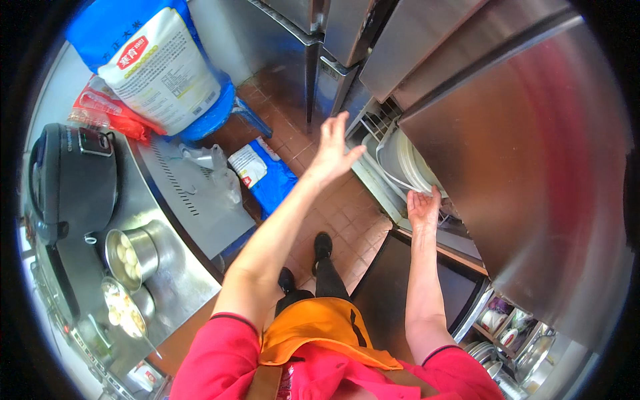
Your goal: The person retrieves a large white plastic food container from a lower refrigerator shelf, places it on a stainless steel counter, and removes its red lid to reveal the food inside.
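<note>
My left hand (pixel 336 149) is raised at the opening of a steel refrigerator cabinet (pixel 515 145), its fingers apart and nothing in them. Inside the cabinet, a round white lidded tub (pixel 414 157) with a handle sits partly behind the steel edge. At the tub's near side, my right hand (pixel 425 209) is palm up, its fingertips at the rim; whether it bears weight is unclear. A white wire rack (pixel 382 120) shows beyond the tub. Below the opening, a dark-panelled door (pixel 405 280) stands open beside my right forearm.
A large rice bag (pixel 160 75) rests on a blue stool (pixel 212 112); another blue bag (pixel 267 172) lies on the tiled floor. On the left steel counter are a rice cooker (pixel 75 180), a metal pot (pixel 147 252) of peeled eggs and a bowl (pixel 125 307) of food. Shelves with dishes are lower right.
</note>
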### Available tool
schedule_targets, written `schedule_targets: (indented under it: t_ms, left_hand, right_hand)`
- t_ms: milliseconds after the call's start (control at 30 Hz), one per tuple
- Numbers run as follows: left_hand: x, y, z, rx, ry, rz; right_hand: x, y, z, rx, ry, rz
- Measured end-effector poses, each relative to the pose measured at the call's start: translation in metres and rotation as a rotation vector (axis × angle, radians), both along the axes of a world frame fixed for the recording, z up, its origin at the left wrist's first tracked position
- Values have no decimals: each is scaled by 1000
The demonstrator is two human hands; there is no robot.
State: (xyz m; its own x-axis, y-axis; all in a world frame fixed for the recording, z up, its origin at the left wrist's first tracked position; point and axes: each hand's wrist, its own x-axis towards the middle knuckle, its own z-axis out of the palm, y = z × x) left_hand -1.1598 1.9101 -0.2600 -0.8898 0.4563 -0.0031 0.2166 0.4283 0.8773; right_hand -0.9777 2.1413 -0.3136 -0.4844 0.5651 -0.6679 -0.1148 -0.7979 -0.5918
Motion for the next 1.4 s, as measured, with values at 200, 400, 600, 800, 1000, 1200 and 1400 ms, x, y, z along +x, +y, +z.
schedule_targets:
  t_ms: [200,400,600,800,1000,1200,1400]
  left_hand:
    - [-36,40,1,138,19,115]
    - [-21,99,-13,-99,-391,-275]
    - [-13,169,-57,-146,-467,-46]
    - [1,179,-53,-83,-513,174]
    - [75,115,-45,345,-662,254]
    - [177,-20,5,490,-787,308]
    - [323,-155,-30,626,-730,466]
  right_hand:
    - [11,31,-17,34,-72,80]
    - [29,79,-53,326,-204,181]
    - [55,143,-96,1259,-784,783]
    - [42,182,-107,1180,-589,649]
    - [38,120,-29,142,-73,291]
    - [113,1,19,165,-22,521]
    - [189,-143,72,79,64,778]
